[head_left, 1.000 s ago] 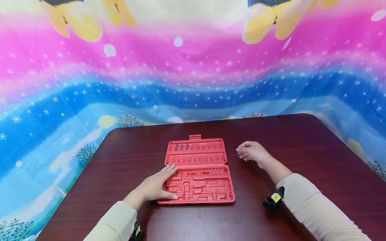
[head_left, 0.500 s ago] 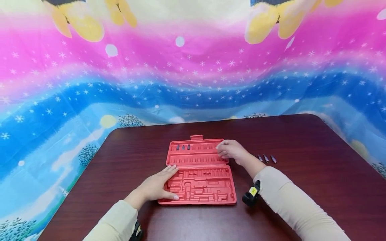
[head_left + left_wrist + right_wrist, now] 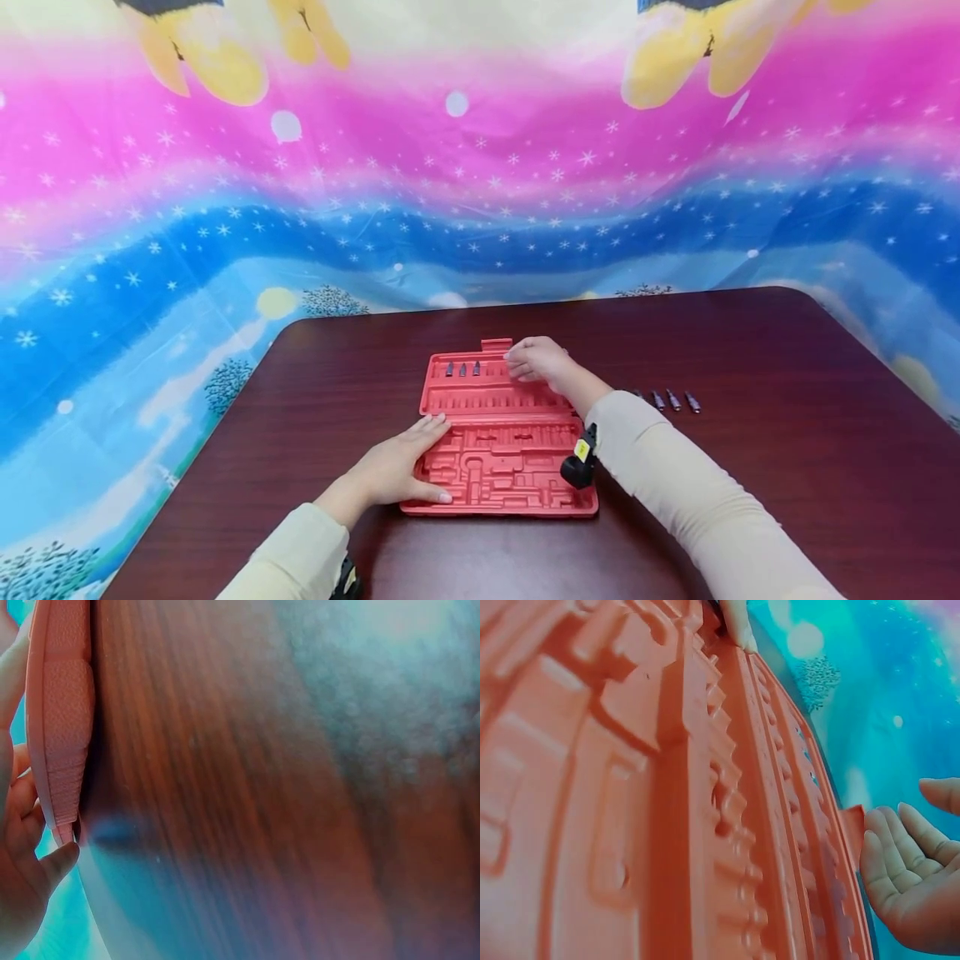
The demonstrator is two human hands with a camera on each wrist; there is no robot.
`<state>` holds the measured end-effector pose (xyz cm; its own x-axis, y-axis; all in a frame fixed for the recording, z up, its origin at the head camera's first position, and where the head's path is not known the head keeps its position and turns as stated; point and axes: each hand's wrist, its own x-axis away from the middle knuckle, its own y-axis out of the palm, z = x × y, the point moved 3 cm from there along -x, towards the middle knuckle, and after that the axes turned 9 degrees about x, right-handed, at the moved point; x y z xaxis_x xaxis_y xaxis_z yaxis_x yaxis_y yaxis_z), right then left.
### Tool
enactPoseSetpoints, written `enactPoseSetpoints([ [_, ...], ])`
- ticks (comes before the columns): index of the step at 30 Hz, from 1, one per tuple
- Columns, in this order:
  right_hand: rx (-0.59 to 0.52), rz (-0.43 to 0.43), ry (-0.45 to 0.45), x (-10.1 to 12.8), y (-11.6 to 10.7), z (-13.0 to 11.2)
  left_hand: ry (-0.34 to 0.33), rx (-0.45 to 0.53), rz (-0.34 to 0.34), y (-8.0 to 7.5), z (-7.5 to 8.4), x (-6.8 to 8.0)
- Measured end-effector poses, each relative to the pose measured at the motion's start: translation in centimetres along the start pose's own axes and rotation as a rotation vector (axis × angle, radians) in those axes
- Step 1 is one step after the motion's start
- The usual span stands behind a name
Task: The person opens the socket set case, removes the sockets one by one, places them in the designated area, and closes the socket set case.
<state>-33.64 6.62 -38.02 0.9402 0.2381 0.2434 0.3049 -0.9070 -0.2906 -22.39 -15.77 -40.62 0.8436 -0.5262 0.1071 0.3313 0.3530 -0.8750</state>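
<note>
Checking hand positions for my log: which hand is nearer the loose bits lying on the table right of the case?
Right. The right hand is over the case's far row, left of the bits; the left hand rests on the case's near left corner, farther away.

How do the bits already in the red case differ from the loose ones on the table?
The three bits in the red case sit in slots at the left of its top row, beside the right hand. The loose bits lie bare on the table, right of the case, away from both hands. Both groups are small, dark and lined up side by side.
</note>
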Motion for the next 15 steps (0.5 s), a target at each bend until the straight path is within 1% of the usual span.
enactPoseSetpoints([
  [6, -0.023, -0.034, -0.009, -1.3, 1.2, -0.4, 0.005, -0.012, -0.002, 0.0, 0.1, 0.0],
  [15, -0.026, -0.087, -0.014, -3.4, 2.8, -0.4, 0.006, -0.015, 0.001, 0.0, 0.0, 0.0],
])
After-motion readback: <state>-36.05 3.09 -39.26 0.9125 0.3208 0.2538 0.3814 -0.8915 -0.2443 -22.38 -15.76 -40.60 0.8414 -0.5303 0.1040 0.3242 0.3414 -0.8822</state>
